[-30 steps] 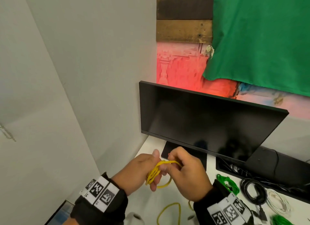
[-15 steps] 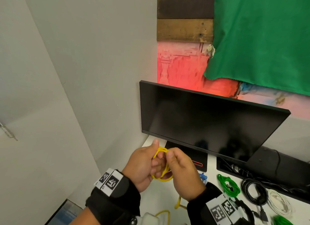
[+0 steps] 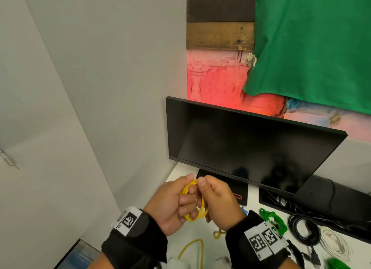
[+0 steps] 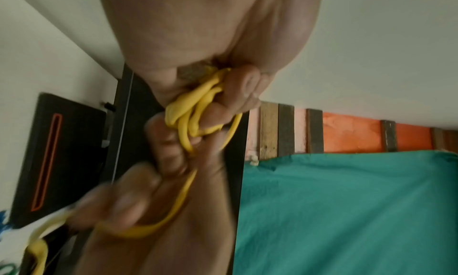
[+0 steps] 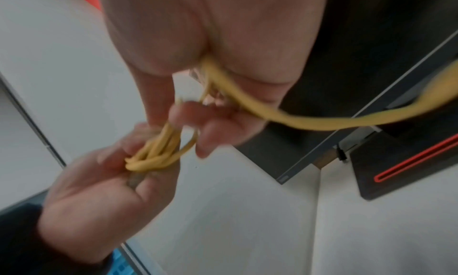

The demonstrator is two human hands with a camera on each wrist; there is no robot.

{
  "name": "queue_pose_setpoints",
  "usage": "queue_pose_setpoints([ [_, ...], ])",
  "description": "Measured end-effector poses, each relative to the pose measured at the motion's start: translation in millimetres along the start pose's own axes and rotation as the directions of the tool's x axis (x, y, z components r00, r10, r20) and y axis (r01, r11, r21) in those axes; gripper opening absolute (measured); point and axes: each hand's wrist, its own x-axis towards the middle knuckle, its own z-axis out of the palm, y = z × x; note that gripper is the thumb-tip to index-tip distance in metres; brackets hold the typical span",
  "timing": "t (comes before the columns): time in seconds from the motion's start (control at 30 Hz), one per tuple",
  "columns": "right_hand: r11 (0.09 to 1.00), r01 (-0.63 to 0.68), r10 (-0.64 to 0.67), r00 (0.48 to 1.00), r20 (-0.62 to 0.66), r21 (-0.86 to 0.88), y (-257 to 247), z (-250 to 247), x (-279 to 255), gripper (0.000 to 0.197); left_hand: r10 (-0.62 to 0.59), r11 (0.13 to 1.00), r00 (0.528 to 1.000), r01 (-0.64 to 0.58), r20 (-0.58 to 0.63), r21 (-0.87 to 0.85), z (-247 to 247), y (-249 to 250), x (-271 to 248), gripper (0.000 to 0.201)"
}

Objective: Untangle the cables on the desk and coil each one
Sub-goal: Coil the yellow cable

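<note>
Left hand (image 3: 170, 204) and right hand (image 3: 218, 204) both pinch one yellow cable (image 3: 195, 216); perhaps four loops.

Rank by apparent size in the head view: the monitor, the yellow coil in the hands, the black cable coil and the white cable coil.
1. monitor, by far the largest.
2. black cable coil and white cable coil look alike; no ranking.
3. yellow coil, smallest, though partly hidden by the fingers and nearer the camera.

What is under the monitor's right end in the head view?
Under the monitor sits a black box with dark cords tucked in at its left. The screen's lower edge covers how far back they run.
</note>
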Motion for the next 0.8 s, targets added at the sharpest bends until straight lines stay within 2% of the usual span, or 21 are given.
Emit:
queue_pose_setpoints([
  [0.07,0.993,-0.11,0.104,0.988,0.111,0.041,4.4,-6.7,-0.9,0.027,0.037,0.997,0.992,-0.044,-0.118,-0.059,-5.0,4.4,1.4,0.034],
  [0.1,0.987,-0.16,0.153,0.976,0.152,0.032,8.8,-11.1,-3.2,0.029,0.058,0.993,0.984,-0.074,-0.169,-0.095,-9.1,8.6,2.0,0.035],
  [0.17,0.977,-0.204,0.211,0.964,0.159,-0.063,19.9,-19.9,-11.0,0.027,0.106,0.979,0.966,-0.142,-0.235,-0.146,-19.7,19.0,0.8,0.035],
  [0.23,0.964,-0.19,0.203,0.978,0.054,-0.185,30.2,-27.7,-17.6,0.014,0.151,0.963,0.961,-0.196,-0.232,-0.187,-28.3,28.9,-3.0,0.035],
  [0.3,0.961,-0.179,0.149,0.977,-0.151,-0.213,39.6,-32.8,-19.5,0.018,0.181,0.953,0.963,-0.222,-0.199,-0.205,-29.4,33.4,-6.3,0.036],
  [0.4,0.957,-0.154,0.021,0.882,-0.47,-0.245,41.2,-27.4,-17.3,0.017,0.235,0.951,0.957,-0.263,-0.17,-0.163,-18.3,30.3,-7.2,0.039],
  [0.47,0.918,-0.176,-0.044,0.846,-0.532,-0.357,42.1,-19.2,-16.4,0.021,0.289,0.944,0.946,-0.307,-0.147,-0.119,-9.1,25.9,-6.1,0.038],
  [0.53,0.86,-0.245,0.007,0.882,-0.47,-0.447,40.5,-8.0,-17.4,0.028,0.348,0.932,0.93,-0.357,-0.119,-0.059,-2.7,22.7,-5.2,0.038],
  [0.6,0.749,-0.304,0.13,0.939,-0.318,-0.589,34.9,5.4,-20.1,0.031,0.412,0.911,0.906,-0.41,-0.098,0.037,-0.2,20.8,-3.0,0.039],
  [0.67,0.634,-0.239,0.207,0.969,-0.136,-0.735,24.7,18.7,-23.6,0.032,0.48,0.869,0.873,-0.458,-0.092,0.189,-0.5,18.2,0.9,0.039],
  [0.7,0.643,-0.185,0.24,0.97,-0.034,-0.743,15.4,24.4,-25.7,0.032,0.514,0.833,0.854,-0.472,-0.085,0.29,-2.0,15.9,2.9,0.038],
  [0.77,0.773,-0.11,0.287,0.939,0.19,-0.624,-5.5,29.3,-27.9,0.036,0.568,0.726,0.822,-0.48,-0.036,0.492,-8.1,10.2,5.7,0.037],
  [0.8,0.841,-0.114,0.296,0.915,0.273,-0.529,-15.0,28.5,-28.3,0.038,0.577,0.666,0.817,-0.473,0.005,0.577,-12.6,7.6,6.4,0.036],
])
